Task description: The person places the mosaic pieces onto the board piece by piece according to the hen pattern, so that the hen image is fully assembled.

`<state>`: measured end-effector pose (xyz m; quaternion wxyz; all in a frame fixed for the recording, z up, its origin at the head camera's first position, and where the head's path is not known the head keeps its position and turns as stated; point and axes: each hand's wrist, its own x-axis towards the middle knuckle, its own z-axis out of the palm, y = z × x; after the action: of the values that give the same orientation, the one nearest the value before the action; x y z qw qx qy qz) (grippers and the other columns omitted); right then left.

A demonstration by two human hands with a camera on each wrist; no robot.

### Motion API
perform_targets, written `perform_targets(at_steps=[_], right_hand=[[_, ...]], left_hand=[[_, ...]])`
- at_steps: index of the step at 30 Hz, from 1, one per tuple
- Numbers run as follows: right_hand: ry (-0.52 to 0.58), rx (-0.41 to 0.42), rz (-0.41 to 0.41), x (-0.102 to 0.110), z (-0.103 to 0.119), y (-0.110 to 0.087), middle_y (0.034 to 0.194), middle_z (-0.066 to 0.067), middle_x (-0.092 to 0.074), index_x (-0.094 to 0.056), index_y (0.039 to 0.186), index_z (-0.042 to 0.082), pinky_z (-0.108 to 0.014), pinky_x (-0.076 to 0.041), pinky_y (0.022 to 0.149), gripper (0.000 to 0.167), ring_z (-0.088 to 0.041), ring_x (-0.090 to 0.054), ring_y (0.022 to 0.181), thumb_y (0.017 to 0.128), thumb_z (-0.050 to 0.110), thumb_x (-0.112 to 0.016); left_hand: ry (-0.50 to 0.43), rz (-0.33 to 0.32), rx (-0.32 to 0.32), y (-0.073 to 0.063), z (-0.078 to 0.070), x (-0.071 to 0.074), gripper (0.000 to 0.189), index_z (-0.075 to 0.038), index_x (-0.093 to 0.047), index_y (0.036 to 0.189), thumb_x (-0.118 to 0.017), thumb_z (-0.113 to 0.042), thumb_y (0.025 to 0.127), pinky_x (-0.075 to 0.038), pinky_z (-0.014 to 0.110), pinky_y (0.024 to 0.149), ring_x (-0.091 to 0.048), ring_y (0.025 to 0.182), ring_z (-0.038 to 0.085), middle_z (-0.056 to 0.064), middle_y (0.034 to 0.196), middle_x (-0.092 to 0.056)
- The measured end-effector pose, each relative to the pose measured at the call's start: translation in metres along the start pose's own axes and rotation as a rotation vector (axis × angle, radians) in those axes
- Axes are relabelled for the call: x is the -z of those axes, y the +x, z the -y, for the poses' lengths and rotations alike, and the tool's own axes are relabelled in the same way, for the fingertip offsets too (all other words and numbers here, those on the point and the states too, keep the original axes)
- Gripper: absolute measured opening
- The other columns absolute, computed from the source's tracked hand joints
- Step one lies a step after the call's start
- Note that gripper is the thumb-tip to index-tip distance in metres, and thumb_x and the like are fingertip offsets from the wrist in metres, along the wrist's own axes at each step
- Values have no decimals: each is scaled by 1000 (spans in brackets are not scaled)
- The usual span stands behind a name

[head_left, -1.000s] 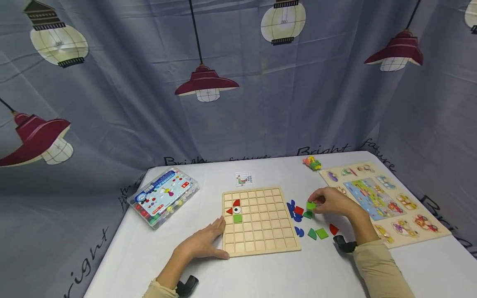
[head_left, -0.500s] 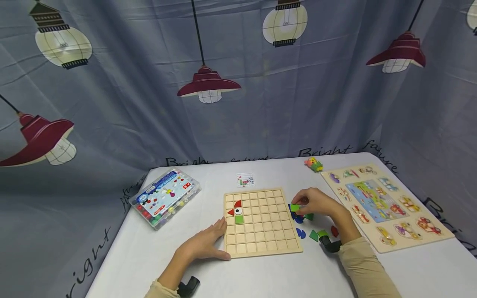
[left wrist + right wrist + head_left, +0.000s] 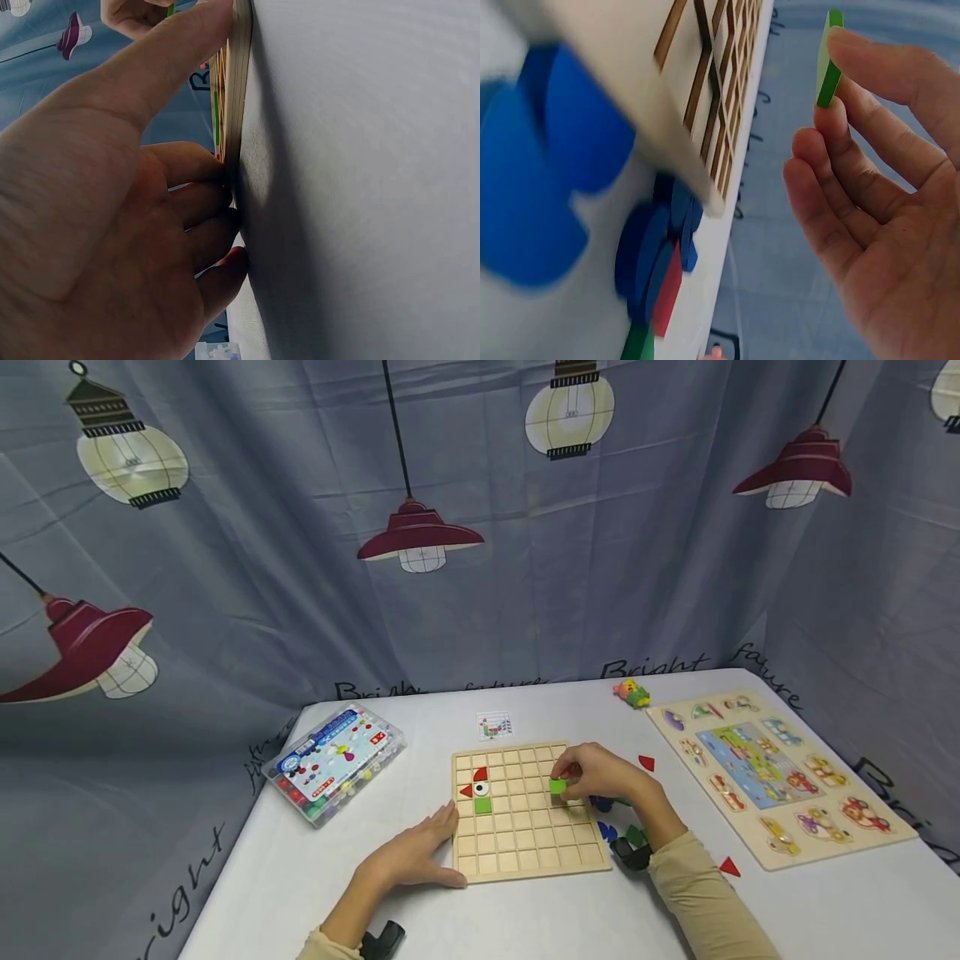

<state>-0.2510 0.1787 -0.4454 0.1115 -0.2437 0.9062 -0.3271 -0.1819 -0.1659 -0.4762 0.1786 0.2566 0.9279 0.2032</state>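
My right hand [image 3: 596, 771] pinches a light green square tile [image 3: 557, 787] between thumb and fingers, over the right part of the wooden grid board [image 3: 517, 843]. In the right wrist view the green tile [image 3: 829, 60] stands on edge in the fingertips, above the board. My left hand [image 3: 408, 853] rests at the board's left edge, its thumb at the near corner and its fingers along the side. On the board's left columns lie a red quarter-round piece [image 3: 480, 773], a red triangle [image 3: 467, 791], a white eye tile [image 3: 481, 788] and another green square [image 3: 483, 805].
Blue semicircles [image 3: 585, 127] and other loose pieces lie right of the board, partly under my right arm. A picture card [image 3: 494, 725] lies behind it. A clear bead box [image 3: 333, 760] sits left, a wooden puzzle [image 3: 780, 777] right, a small toy [image 3: 632, 692] at the back.
My right hand has carried the green tile leftward from the loose pieces to over the board. Red pieces at the right now show uncovered. My left hand stays at the board's edge.
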Motion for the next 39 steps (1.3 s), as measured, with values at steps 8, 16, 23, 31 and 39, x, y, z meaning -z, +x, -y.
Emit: perform_targets(at_steps=[8,16,23,31,39], right_hand=[[4,26,23,-18,21,15,89,4,-68,-73,92,13,-22,-52,69,22,-9,-58,79,73,10,-82],[0,80,62,-36,43,25,87,4,-68,-73,93,12,-20,-51,68,22,-8,-57,78,73,9,-82],[-29,69,77,-47,58,33,84,6,-67,-73,92,13,-20,-49,66,21,-8,-55,76,73,11,-83],[-39,98,110,-60,68,45,82,6,-65,-73,91,11,-19,-50,67,22,-8,-56,75,71,10,-84],[-82,74,133,-72,74,51,78,7,-63,-72,88,11,-17,-49,65,22,-5,-54,71,71,8,-85]], left_hand=[[10,1,16,1,0,-1,110,-2,-27,152,-75,-60,72,-28,54,119,-26,147,38,14,163,-19],[-6,8,23,2,1,-4,112,-3,-26,153,-76,-60,71,-27,53,119,-25,147,39,15,162,-19],[10,2,26,2,1,-3,111,-3,-27,153,-74,-62,72,-28,54,119,-26,147,38,13,163,-19],[-4,11,22,2,2,-1,111,-4,-24,154,-74,-61,73,-28,55,119,-25,147,40,14,163,-18],[-1,18,18,3,3,-1,110,-4,-25,154,-74,-61,73,-27,53,119,-25,148,38,14,163,-18]])
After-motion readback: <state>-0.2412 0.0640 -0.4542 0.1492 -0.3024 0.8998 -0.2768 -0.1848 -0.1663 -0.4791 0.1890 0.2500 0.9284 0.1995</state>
